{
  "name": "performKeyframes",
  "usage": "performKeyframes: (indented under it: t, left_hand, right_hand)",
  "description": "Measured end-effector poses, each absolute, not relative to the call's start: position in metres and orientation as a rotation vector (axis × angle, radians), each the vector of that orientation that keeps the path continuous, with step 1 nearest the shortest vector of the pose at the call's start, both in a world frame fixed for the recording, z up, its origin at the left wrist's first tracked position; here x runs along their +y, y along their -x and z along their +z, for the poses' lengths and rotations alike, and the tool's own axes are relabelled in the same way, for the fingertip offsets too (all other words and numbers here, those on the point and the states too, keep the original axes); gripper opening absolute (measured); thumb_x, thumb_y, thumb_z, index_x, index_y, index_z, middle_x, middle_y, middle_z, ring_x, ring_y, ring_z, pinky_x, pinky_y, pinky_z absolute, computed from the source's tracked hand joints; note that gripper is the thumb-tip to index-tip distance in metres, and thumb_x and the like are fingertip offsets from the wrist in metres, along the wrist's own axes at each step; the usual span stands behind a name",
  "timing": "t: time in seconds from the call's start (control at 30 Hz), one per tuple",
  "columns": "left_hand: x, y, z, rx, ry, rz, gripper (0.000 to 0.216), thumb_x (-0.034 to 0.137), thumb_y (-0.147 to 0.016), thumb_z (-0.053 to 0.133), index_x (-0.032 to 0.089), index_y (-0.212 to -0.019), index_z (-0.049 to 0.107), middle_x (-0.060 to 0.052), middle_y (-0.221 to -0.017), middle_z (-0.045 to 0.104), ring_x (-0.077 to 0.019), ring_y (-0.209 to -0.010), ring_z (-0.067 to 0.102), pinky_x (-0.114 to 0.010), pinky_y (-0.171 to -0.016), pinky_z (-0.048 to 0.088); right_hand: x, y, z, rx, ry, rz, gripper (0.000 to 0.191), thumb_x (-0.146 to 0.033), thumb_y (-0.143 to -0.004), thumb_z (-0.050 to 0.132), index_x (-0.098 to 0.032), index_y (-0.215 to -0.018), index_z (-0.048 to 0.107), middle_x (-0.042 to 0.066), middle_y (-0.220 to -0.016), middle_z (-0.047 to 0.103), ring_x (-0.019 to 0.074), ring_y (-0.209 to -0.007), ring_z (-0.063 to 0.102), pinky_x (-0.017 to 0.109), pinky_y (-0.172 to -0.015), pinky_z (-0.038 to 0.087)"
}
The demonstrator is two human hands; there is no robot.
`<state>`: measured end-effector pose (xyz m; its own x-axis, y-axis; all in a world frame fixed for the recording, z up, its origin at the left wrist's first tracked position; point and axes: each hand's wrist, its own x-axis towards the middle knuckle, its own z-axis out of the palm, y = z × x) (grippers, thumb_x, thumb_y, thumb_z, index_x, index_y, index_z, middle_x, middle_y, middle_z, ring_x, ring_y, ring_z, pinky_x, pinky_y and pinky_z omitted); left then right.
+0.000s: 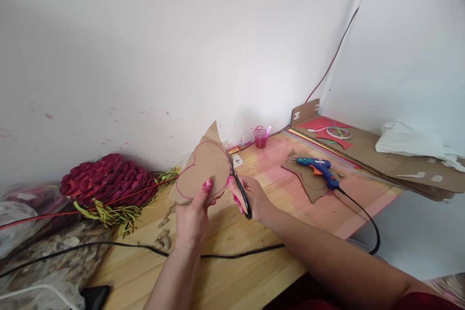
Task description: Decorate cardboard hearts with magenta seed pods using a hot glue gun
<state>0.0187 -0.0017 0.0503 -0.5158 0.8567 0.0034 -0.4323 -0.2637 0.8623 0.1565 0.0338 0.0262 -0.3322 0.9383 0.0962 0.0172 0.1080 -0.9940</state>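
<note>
My left hand (193, 218) pinches the lower edge of a brown cardboard piece (203, 164) with a heart outline drawn on it in pink, held upright above the wooden table (232, 271). My right hand (250, 198) grips black scissors (240, 189), whose blades meet the cardboard's right edge along the drawn line. Both hands hover over the middle of the table.
A blue glue gun (319, 169) lies on a cardboard scrap at right, its black cord (218, 254) crossing the table. A pink cup (260, 138) stands by the wall. Dark red woven yarn (105, 181) lies at left. Flat cardboard sheets (399, 162) lie at far right. Cardboard trimmings (163, 232) are scattered under my left hand.
</note>
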Motion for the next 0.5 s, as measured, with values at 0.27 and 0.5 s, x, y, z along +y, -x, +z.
performKeyframes:
  t: [0.27, 0.5]
  left_hand:
    - [-0.001, -0.015, 0.052, 1.076, -0.609, 1.881, 0.059, 0.020, -0.056, 0.090, 0.019, -0.111, 0.071, -0.004, -0.103, 0.074, -0.0085, -0.060, 0.063, -0.017, -0.043, 0.047]
    - [0.001, -0.008, 0.051, 1.066, -0.663, 1.878, 0.059, 0.021, -0.058, 0.089, 0.019, -0.114, 0.069, -0.005, -0.102, 0.073, -0.0106, -0.065, 0.064, -0.017, -0.045, 0.045]
  right_hand:
    - [0.033, -0.158, 0.027, -1.583, 0.978, 1.317, 0.055, -0.068, -0.087, 0.051, -0.021, -0.061, 0.038, -0.005, -0.051, 0.038, 0.0088, -0.045, 0.036, 0.023, -0.042, 0.026]
    - [0.031, -0.159, 0.030, -1.590, 0.972, 1.306, 0.056, -0.069, -0.087, 0.050, -0.021, -0.060, 0.038, -0.005, -0.050, 0.037, 0.0092, -0.045, 0.036, 0.023, -0.043, 0.026]
